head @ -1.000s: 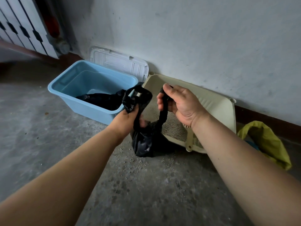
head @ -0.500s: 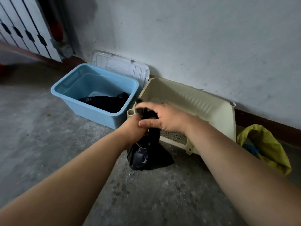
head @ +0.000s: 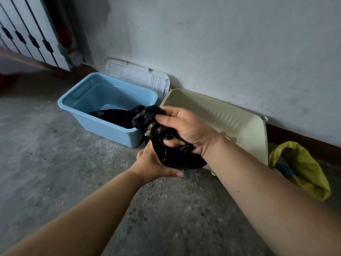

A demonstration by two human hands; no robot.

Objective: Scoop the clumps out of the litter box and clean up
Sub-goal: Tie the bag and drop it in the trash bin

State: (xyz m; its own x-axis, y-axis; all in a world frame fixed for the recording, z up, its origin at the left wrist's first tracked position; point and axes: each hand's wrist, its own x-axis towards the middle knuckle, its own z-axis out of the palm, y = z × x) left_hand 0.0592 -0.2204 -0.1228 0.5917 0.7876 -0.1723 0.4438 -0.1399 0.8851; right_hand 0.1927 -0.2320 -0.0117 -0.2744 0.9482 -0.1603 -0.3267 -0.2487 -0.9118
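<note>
A small black plastic bag (head: 177, 156) is bunched between both hands, in front of the cream litter box (head: 230, 115) that stands by the wall. My right hand (head: 186, 128) grips the bag's twisted top from above, fingers curled into the plastic. My left hand (head: 155, 163) cups the bag's bottom from below, thumb along its underside. The bag hides the litter box's near left corner. Loose litter grains (head: 162, 187) lie scattered on the concrete floor under the bag.
A light blue tub (head: 83, 106) sits left of the litter box with another black bag (head: 114, 117) inside; its white lid (head: 136, 74) leans on the wall behind. A yellow-green bag (head: 302, 163) lies at the right. A radiator (head: 27, 30) is at far left.
A second ago each hand held a handle of the hanging bag. They came together at its neck. Now the right hand bunches the top and the left has dropped under the bottom.
</note>
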